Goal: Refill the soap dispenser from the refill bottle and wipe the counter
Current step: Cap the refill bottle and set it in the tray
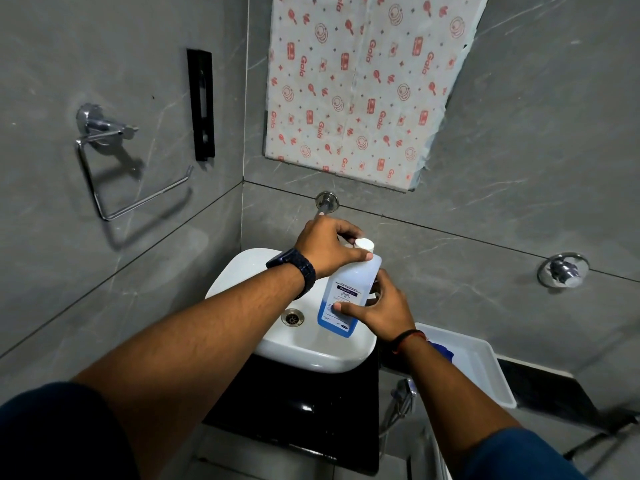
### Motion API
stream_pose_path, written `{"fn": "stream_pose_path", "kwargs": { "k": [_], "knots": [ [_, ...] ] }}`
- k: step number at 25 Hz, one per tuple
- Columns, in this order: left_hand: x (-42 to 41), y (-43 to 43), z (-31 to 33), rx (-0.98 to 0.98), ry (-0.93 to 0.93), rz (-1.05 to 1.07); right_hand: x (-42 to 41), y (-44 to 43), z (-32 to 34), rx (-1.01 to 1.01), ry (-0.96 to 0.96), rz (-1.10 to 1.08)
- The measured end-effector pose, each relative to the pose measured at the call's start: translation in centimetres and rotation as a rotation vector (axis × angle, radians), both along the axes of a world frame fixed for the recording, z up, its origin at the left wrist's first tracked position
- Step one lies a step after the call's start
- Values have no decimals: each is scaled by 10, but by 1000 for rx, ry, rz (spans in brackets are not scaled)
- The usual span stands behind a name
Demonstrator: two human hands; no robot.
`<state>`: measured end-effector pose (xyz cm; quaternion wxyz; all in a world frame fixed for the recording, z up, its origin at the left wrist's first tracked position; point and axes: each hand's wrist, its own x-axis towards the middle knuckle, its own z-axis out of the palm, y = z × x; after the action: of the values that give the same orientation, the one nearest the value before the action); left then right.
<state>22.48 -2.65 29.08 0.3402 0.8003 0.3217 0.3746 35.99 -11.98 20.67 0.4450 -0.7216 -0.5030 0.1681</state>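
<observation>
Left hand (325, 249) pinches cap (364, 244), right hand (382, 308) grips bottle (348, 292) (over white sink (242, 271)).

Over a white ceramic basin (242, 271), the right hand (381, 306) grips a clear, blue-labelled plastic refill bottle (346, 292). The left hand (325, 247) pinches its white round cap (364, 244). A white plastic tray (485, 368) sits just right.

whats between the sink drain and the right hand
The refill bottle: in the head view its lower body stands between the drain and the right hand, which holds it over the white sink.
</observation>
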Motion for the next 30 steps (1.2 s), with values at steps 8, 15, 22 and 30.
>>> {"fn": "stream_pose_path", "kwargs": {
  "k": [8,15,22,30],
  "knots": [
    [-3,-6,2,2,71,132,0,-1,1,-28,-56,17],
    [-9,5,3,63,107,-90,2,-3,5,-21,-30,51],
    [-13,17,-4,61,179,-227,1,-5,4,-43,-24,140],
    [-6,20,-31,-186,53,-317,21,-7,18,-27,207,147]
  ]
}}
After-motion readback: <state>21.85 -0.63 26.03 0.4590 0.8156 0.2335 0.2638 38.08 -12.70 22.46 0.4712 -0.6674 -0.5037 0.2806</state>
